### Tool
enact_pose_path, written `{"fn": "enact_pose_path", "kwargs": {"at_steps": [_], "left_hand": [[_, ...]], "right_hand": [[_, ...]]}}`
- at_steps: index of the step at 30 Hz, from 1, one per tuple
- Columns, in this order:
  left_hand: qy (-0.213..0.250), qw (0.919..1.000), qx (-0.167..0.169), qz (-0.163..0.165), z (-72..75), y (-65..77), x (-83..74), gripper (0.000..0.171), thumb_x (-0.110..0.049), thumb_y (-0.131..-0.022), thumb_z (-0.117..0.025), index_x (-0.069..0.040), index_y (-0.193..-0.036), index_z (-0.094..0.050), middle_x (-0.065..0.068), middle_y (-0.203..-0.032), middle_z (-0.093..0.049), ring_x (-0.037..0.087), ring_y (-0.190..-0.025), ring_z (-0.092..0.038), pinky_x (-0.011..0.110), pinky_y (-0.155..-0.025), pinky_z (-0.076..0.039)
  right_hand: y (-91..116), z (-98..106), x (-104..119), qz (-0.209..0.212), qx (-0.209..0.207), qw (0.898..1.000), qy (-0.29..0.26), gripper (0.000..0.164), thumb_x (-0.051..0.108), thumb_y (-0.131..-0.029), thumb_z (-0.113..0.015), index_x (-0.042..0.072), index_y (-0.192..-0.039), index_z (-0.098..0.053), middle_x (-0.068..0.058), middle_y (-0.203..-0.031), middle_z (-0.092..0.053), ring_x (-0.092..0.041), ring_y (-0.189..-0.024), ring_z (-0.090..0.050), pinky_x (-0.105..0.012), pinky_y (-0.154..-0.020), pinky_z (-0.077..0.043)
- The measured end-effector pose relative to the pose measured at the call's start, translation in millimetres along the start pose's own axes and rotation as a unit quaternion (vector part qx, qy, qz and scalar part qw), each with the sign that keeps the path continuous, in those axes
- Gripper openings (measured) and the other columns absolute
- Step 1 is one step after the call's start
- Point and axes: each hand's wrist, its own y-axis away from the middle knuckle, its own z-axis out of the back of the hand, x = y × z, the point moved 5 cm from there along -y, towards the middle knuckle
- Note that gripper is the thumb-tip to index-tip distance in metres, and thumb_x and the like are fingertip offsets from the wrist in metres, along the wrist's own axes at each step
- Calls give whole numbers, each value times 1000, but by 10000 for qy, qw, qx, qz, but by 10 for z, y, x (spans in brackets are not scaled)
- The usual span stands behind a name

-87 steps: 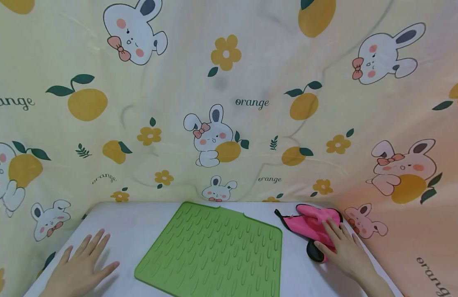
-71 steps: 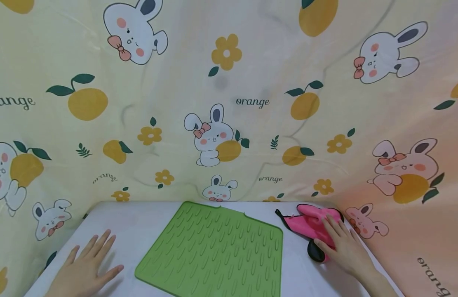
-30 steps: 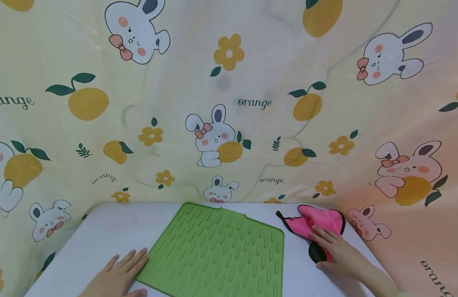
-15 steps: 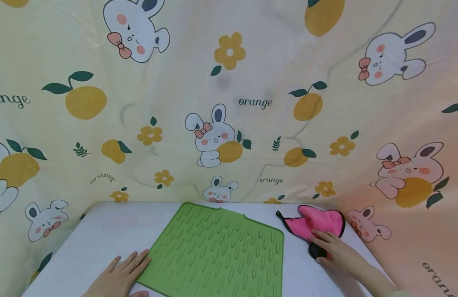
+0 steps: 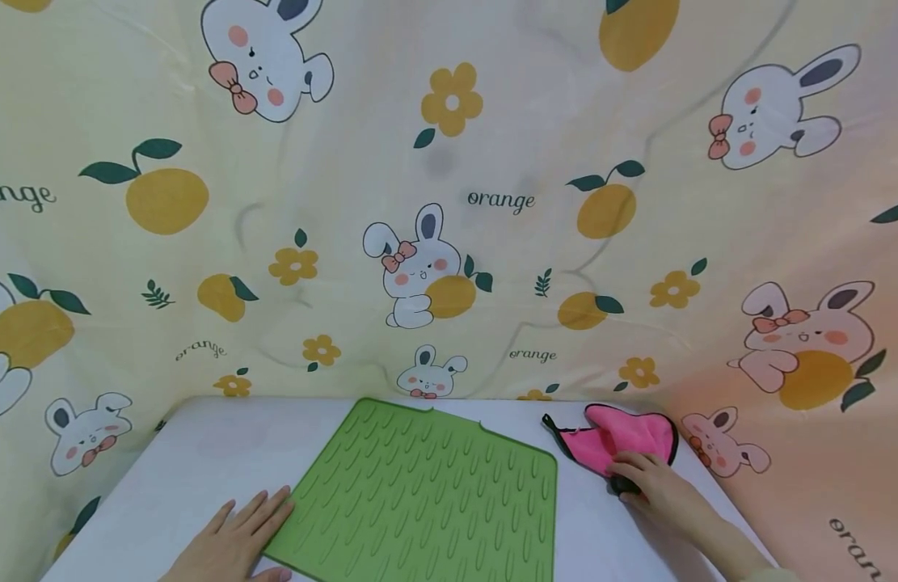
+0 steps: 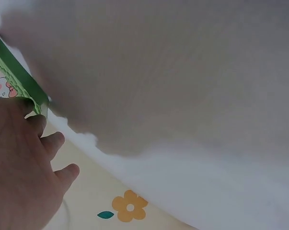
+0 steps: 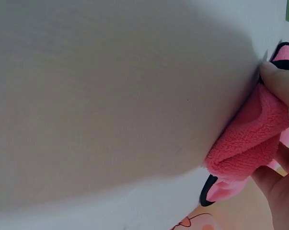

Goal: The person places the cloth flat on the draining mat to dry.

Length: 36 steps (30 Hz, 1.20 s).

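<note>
A green mat with raised oval ridges [image 5: 419,493] lies flat on the white table, its back edge notched. My left hand [image 5: 233,537] rests at the mat's left edge with its fingers extended; in the left wrist view the hand [image 6: 24,158] has its fingers over the mat's rim [image 6: 22,72]. A crumpled pink cloth with black trim [image 5: 641,432] lies at the back right. My right hand [image 5: 667,493] pinches its near end. Seen from the right wrist, the fuzzy cloth [image 7: 249,134] is gathered between the thumb [image 7: 281,79] and the fingers, which are partly hidden.
The white table [image 5: 223,444] ends at the back against a hanging curtain [image 5: 332,202] printed with rabbits, oranges and flowers. The curtain also closes in the left and right sides. White tabletop shows on both sides of the mat.
My left hand has moved right from the bare table to the mat's edge. My right hand has slid down the cloth from resting on it to pinching its near end, folding the black part under.
</note>
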Motion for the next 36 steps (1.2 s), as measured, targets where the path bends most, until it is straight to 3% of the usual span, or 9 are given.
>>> {"fn": "enact_pose_path", "kwargs": {"at_steps": [3,5,9,25,26,33,34,35,36], "left_hand": [[-130,9998,-169,-68,0,1,3,81,-76,-83,-37,-18,-138,-49,-4,-145,-43,25,-130,-44,33,-109,23],[-172,9996,-217,-71,-6,0,11,81,-77,-83,-37,-19,-138,-50,-5,-145,-44,25,-129,-44,19,-101,27],[-159,9996,-216,-70,-7,-2,21,81,-76,-83,-39,-18,-139,-49,-5,-145,-44,25,-129,-45,18,-100,28],[205,9998,-38,-14,5,-24,21,83,-75,-83,-41,-15,-141,-46,-3,-146,-43,27,-131,-41,16,-99,27],[206,9998,-70,-35,8,-23,15,83,-74,-83,-42,-15,-140,-46,-2,-146,-43,28,-131,-42,24,-104,27],[425,9991,62,29,3,-22,13,83,-74,-83,-43,-14,-140,-46,-2,-146,-43,29,-132,-40,25,-106,26],[477,9988,96,49,0,-25,16,83,-73,-83,-43,-14,-141,-46,-1,-146,-43,29,-132,-40,34,-110,21],[541,9984,130,77,-5,-26,21,83,-74,-83,-43,-14,-141,-45,-1,-146,-43,29,-133,-40,35,-111,20],[585,9981,149,95,-6,-28,25,84,-74,-83,-43,-14,-141,-45,-1,-146,-42,30,-133,-39,43,-112,12]], "right_hand": [[-19,-1,3,65,-214,9997,95,40,19,-76,-79,18,-113,-67,-2,-113,-59,-25,-100,-53,-45,-78,-54],[-30,2,9,123,-376,9992,113,37,17,-75,-80,19,-110,-68,0,-110,-59,-22,-97,-52,-42,-77,-54],[-41,26,27,243,-643,9975,151,36,13,-73,-81,21,-106,-69,3,-105,-59,-18,-94,-51,-39,-75,-54],[-31,102,-12,113,-1104,9938,74,36,9,-73,-81,18,-105,-68,2,-103,-63,-21,-96,-57,-45,-81,-52],[-29,105,-14,108,-1152,9932,81,36,8,-73,-80,18,-105,-67,1,-103,-64,-22,-96,-58,-45,-81,-52],[-32,159,-14,146,-1587,9872,120,37,3,-73,-79,13,-108,-67,-3,-106,-64,-27,-98,-57,-47,-83,-50],[-34,172,-8,132,-1645,9862,100,37,3,-74,-78,13,-108,-67,-3,-107,-64,-28,-98,-57,-48,-83,-50],[-34,185,0,111,-1701,9853,77,37,4,-74,-78,13,-108,-67,-3,-107,-64,-28,-99,-57,-48,-83,-49],[-34,200,10,87,-1742,9847,52,38,4,-74,-78,13,-109,-67,-4,-108,-64,-28,-99,-56,-49,-83,-49]]}}
